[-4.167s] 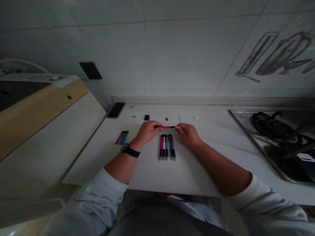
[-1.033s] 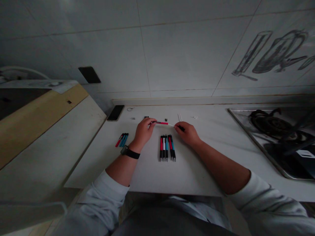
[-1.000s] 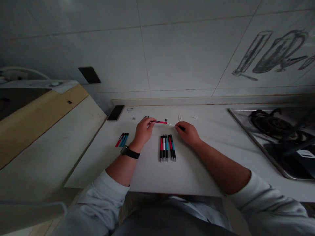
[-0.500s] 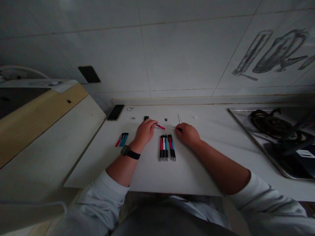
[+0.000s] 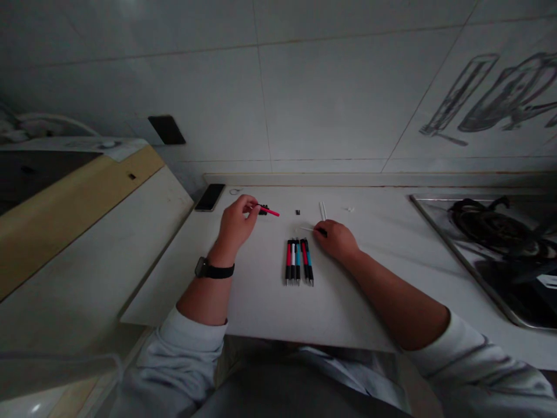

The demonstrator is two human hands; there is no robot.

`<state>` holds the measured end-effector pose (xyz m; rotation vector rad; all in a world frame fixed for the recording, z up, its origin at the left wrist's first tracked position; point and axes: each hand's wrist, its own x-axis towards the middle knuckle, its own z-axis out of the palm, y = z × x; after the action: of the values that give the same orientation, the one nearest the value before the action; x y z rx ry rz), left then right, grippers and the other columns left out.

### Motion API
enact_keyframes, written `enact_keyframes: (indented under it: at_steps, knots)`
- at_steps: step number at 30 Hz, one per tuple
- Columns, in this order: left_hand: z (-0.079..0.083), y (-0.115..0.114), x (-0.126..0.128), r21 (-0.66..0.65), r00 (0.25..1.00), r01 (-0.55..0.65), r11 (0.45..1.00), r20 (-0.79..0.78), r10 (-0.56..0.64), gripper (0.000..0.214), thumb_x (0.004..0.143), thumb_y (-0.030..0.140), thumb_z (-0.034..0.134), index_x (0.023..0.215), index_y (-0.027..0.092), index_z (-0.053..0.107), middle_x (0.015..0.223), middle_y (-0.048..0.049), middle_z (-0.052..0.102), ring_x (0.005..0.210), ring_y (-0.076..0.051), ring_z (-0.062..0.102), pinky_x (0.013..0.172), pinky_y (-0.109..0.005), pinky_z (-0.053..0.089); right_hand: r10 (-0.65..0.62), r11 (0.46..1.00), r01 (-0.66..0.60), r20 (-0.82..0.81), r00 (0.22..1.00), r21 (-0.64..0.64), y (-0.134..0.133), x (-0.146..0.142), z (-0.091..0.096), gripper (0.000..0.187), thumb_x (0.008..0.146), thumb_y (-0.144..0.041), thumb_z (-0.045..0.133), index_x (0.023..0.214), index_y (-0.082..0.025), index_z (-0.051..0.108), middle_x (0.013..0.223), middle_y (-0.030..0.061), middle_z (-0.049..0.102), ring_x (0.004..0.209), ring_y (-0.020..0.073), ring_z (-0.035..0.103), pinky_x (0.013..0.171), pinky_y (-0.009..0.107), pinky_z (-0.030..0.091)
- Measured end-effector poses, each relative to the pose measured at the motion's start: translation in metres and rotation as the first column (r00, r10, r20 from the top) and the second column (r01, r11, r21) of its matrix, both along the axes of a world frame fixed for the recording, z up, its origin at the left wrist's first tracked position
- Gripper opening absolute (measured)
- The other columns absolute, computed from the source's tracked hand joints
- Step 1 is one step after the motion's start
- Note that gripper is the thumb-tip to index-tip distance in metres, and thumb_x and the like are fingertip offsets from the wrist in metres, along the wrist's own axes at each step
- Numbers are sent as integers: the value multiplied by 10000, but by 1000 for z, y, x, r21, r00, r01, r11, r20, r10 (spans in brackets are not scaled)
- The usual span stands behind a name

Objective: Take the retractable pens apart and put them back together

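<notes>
My left hand (image 5: 237, 225) pinches a red pen barrel (image 5: 270, 211) by its left end, the free end pointing right. Just behind that barrel lie several black pen grips (image 5: 263, 209), partly covered. My right hand (image 5: 338, 239) rests on the counter, closed on a thin pale pen refill (image 5: 307, 229) with a black piece at the fingers; the refill's tip points left. Between the hands, nearer my body, a row of pens with red (image 5: 288, 253), white (image 5: 293, 254) and blue (image 5: 298, 254) barrels lies side by side.
Behind the hands are small black pieces (image 5: 298, 212), white refills (image 5: 322, 210) and tiny white parts (image 5: 350, 209). A phone (image 5: 210, 197) and a ring-shaped item (image 5: 235, 191) lie back left. A gas stove (image 5: 478, 273) borders the right; a wooden-edged cabinet (image 5: 143, 168), the left.
My left hand has moved left and slightly back with the red barrel, now covering the loose barrels and springs at left. My right hand has stayed nearly in place. The view has shifted slightly.
</notes>
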<state>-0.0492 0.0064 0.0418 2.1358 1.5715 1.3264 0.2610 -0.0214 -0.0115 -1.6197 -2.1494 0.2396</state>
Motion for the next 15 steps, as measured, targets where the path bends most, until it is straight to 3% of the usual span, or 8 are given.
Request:
enact_keyframes:
  at_steps: [4, 8, 11, 15]
  knots:
    - [13, 4, -37, -69, 999, -41, 997, 15, 42, 118, 899, 265, 656, 982, 207, 716, 906, -35, 747, 816, -172, 685, 789, -300, 559, -8, 1000, 8, 0, 1000, -12, 1, 1, -1, 205, 959, -309, 568, 965, -229, 756, 994, 85, 736, 831, 208, 651, 715, 305, 455]
    - [10, 5, -64, -288, 997, -10, 957, -74, -11, 133, 844, 246, 661, 927, 210, 758, 865, -38, 766, 787, -192, 702, 725, -294, 544, 3, 1000, -3, -19, 1000, -13, 2, 3, -3, 201, 951, -299, 572, 975, -225, 757, 1009, 89, 739, 849, 218, 657, 729, 315, 455]
    - [3, 5, -71, -445, 974, -38, 894, -216, -66, 116, 780, 215, 681, 838, 215, 781, 790, -40, 771, 696, -202, 694, 641, -292, 508, 6, 1000, -6, -27, 1000, -12, 3, 4, -3, 199, 948, -301, 576, 974, -227, 759, 1001, 90, 739, 851, 219, 660, 750, 321, 462]
    - [-7, 7, -71, -505, 916, -74, 860, -376, -142, 105, 729, 193, 682, 713, 223, 782, 713, -55, 762, 607, -195, 657, 589, -289, 464, 1, 1000, -1, -20, 1000, -12, 2, 3, -2, 195, 947, -301, 581, 968, -225, 759, 993, 93, 743, 848, 224, 662, 755, 327, 463]
